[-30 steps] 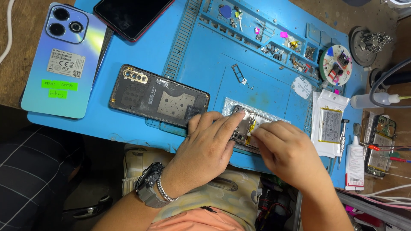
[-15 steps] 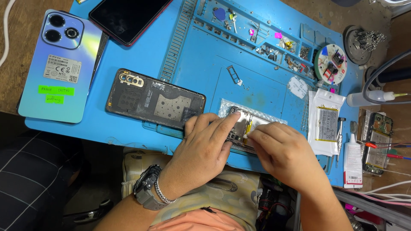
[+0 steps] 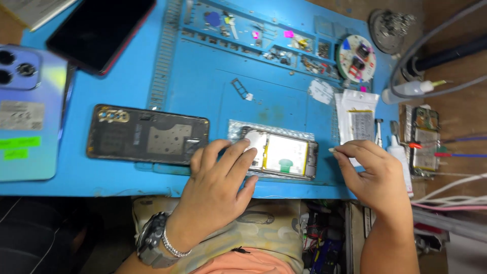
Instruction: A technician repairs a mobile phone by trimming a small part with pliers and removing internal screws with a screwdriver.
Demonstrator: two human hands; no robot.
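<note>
1. Since the earlier frames my right hand [image 3: 378,175] has come off the opened phone [image 3: 281,153] and drawn away to its right; half a second ago both hands were bunched over it.
2. Far left, a blue phone back [image 3: 28,109] and a dark back cover [image 3: 147,134] lie on the blue mat [image 3: 203,86], well clear of the work.
3. My left hand [image 3: 220,185] lies flat, fingers slightly spread, two fingertips pressing the opened phone's left end near the mat's front edge. I'd keep that pressure steady so the body cannot slide.
4. The phone's pale battery face is exposed; I'd stay off it.
5. My right hand's thumb and forefinger are pressed together as if pinching something small; I cannot tell what. I'd keep it low over the mat.
6. Just beyond the right hand lie a clear pouch [image 3: 357,119] and a small white bottle [image 3: 398,152].
</note>
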